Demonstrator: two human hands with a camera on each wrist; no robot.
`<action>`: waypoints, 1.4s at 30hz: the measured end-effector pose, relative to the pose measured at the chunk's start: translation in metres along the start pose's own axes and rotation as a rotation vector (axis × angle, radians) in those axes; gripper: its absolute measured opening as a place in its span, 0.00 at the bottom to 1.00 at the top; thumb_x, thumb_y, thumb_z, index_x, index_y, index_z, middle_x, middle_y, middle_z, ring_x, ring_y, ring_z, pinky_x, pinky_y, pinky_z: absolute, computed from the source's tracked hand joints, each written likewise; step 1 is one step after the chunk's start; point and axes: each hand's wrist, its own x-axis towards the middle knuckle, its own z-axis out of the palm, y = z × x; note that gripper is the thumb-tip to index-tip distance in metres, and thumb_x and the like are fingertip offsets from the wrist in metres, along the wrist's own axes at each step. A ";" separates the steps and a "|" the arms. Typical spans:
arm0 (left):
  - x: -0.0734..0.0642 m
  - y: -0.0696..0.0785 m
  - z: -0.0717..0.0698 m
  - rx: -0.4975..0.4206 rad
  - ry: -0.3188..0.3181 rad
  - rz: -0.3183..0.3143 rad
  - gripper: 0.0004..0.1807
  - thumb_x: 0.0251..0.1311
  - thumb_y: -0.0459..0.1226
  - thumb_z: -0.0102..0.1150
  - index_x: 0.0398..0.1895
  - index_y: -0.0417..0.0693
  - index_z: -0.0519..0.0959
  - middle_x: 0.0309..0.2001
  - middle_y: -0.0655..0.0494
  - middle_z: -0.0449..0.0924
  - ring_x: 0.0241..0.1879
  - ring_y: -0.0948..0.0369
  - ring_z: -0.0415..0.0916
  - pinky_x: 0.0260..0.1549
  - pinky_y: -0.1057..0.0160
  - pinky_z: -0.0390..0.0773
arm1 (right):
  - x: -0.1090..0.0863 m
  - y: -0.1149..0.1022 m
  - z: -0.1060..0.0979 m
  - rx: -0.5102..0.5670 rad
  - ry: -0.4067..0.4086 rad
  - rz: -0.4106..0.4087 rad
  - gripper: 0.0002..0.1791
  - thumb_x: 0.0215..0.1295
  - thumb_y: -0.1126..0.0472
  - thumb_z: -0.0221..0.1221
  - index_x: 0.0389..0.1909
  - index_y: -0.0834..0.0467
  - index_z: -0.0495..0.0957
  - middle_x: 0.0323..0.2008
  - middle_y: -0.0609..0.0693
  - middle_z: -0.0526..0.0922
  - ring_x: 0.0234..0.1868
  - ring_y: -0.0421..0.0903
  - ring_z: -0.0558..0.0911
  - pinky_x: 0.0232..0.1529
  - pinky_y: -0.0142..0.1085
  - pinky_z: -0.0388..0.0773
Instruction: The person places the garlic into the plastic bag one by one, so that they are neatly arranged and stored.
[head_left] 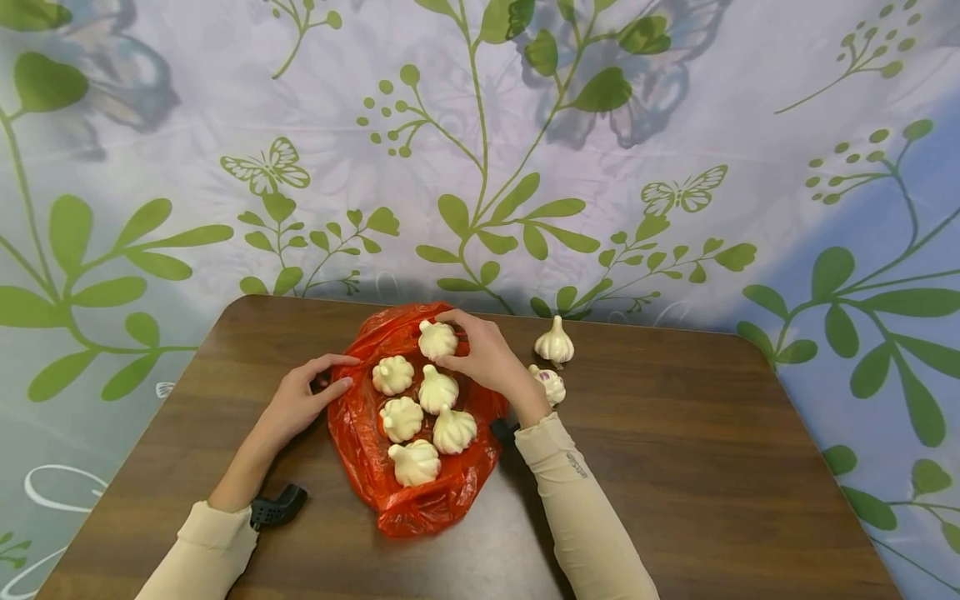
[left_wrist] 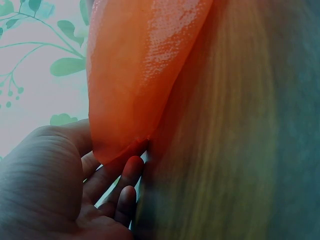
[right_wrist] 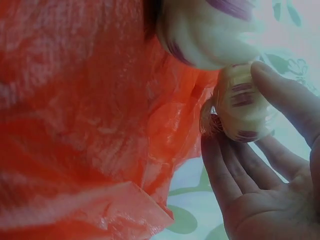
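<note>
A red plastic bag (head_left: 352, 437) lies opened out on the table, with several garlic bulbs (head_left: 401, 418) in it. At its left edge, my left hand (head_left: 296, 400) holds the plastic between thumb and fingers; the left wrist view has the red film (left_wrist: 130, 90) hanging over the fingertips. My right hand (head_left: 487, 354) reaches over the bag's far right side. Its thumb and fingers grip a garlic bulb (head_left: 437, 340), whose purple streaks show in the right wrist view (right_wrist: 242, 102). Another bulb (right_wrist: 210, 35) appears just above it there.
Two more garlic bulbs stand right of the bag: one upright (head_left: 555, 342) near the table's back edge, one (head_left: 550, 383) partly behind the right wrist. The brown wooden table (head_left: 697, 467) meets a leaf-patterned cloth backdrop (head_left: 337, 167). A black wrist camera (head_left: 279, 506) sits at the left cuff.
</note>
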 end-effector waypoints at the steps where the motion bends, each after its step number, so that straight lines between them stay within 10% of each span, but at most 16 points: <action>1: 0.000 0.000 0.000 0.001 0.000 0.001 0.18 0.73 0.44 0.65 0.64 0.59 0.83 0.50 0.51 0.83 0.39 0.55 0.73 0.38 0.63 0.74 | 0.000 0.000 0.000 -0.002 -0.009 -0.003 0.34 0.66 0.58 0.73 0.72 0.55 0.73 0.67 0.51 0.79 0.65 0.52 0.79 0.64 0.49 0.78; 25: 0.002 -0.005 0.001 0.015 0.006 0.000 0.18 0.74 0.45 0.65 0.64 0.60 0.83 0.49 0.51 0.84 0.39 0.55 0.74 0.39 0.63 0.75 | 0.007 0.011 0.012 -0.035 -0.137 0.004 0.31 0.73 0.59 0.67 0.74 0.55 0.73 0.71 0.53 0.77 0.72 0.53 0.76 0.69 0.50 0.74; 42: 0.002 -0.007 0.000 0.022 0.007 0.006 0.18 0.74 0.44 0.64 0.64 0.58 0.83 0.47 0.50 0.83 0.39 0.54 0.73 0.39 0.63 0.74 | 0.010 0.009 0.022 -0.001 -0.024 0.031 0.21 0.70 0.54 0.70 0.61 0.54 0.82 0.56 0.50 0.86 0.58 0.50 0.83 0.60 0.46 0.80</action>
